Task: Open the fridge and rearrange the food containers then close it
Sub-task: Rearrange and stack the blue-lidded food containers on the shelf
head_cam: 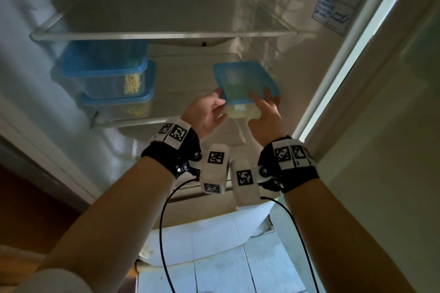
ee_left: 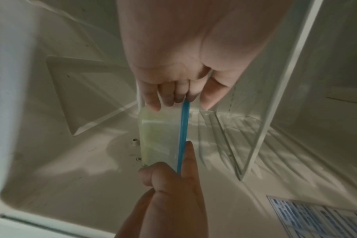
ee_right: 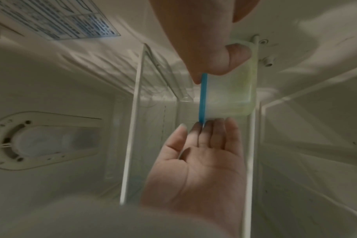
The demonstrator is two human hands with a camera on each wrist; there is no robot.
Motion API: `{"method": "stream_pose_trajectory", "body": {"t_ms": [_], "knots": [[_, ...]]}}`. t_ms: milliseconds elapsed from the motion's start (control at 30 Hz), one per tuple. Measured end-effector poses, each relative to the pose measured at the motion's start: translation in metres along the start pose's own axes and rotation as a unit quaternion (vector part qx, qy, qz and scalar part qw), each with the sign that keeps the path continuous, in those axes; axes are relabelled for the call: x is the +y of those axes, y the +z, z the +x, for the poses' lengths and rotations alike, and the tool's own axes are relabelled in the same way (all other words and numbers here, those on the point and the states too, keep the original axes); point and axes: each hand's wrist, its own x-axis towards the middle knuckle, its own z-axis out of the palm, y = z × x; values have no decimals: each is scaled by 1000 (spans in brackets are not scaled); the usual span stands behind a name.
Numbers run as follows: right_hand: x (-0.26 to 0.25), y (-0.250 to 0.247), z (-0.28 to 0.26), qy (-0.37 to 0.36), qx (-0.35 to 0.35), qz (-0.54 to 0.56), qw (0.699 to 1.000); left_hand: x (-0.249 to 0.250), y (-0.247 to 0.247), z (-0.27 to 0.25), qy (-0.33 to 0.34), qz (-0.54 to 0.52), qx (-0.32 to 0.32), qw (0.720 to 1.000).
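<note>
Left hand (head_cam: 206, 112) and right hand (head_cam: 264, 114) pinch blue-lidded container (head_cam: 245, 85), pale yellowish contents, at right of middle fridge shelf (head_cam: 133, 119); two stacked blue-lidded containers (head_cam: 107, 83) with yellow noodles far left

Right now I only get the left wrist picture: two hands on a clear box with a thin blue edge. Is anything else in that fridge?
Observer: Yes. Two stacked clear plastic containers with blue lids stand at the left of that shelf.
Visitor: Is the blue edge a lid?
Observer: Yes, a square blue lid, seen from above in the head view. It is on the clear plastic box, which the left hand and right hand grip from either side.
Visitor: Anything on the arms?
Observer: Black wrist bands with white checkered tags, and cables.
</note>
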Motion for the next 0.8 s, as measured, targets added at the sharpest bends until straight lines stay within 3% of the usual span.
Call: {"method": "stream_pose_trajectory", "body": {"t_ms": [267,567,800], "knots": [[-13,-6,36,28,-147,-157,976,8,-4,28,5,-4,20,1000],[-15,-6,37,15,-148,-138,979,13,-9,33,-22,4,41,999],[-25,-10,28,10,-164,-204,965,19,-5,27,-31,9,40,999]]}}
